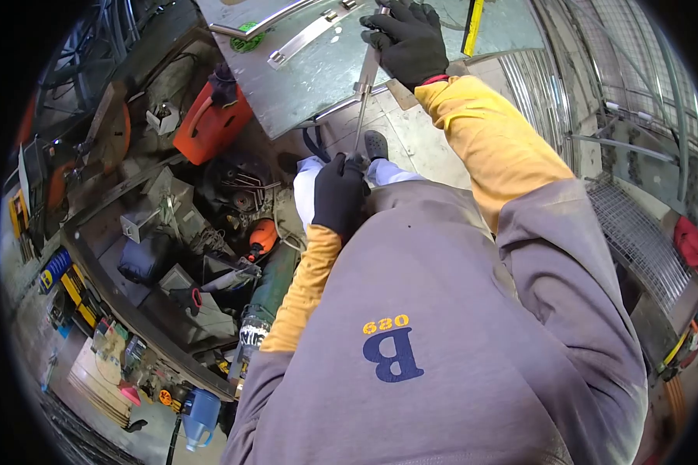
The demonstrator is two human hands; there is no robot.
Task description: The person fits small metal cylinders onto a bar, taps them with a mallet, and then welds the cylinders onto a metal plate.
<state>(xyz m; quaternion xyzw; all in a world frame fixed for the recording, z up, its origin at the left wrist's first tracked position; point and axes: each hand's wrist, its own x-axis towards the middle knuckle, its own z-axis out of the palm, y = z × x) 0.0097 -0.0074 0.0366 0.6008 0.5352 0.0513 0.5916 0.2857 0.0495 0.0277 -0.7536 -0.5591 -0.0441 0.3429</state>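
Note:
My left hand [340,192], in a black glove, is closed in front of my waist around a thin metal rod [361,124]. The rod looks like a screwdriver shaft; its handle end is hidden in my fist. Its far end meets a small bracket on a flat metal strip [371,71] that sticks out over the table edge. My gloved right hand [407,45] grips this strip at the table, with thumb and fingers around it. Beside it on the metal-topped table [302,89] lies a similar strip with small brackets [310,37].
A bent metal tube [267,19] and green wire [247,39] lie on the table, with a yellow ruler-like bar [473,27] at right. An orange container [213,124] stands left. Below it are a cluttered tool bin [159,341] and a green cylinder [275,275]. Wire mesh [636,225] stands right.

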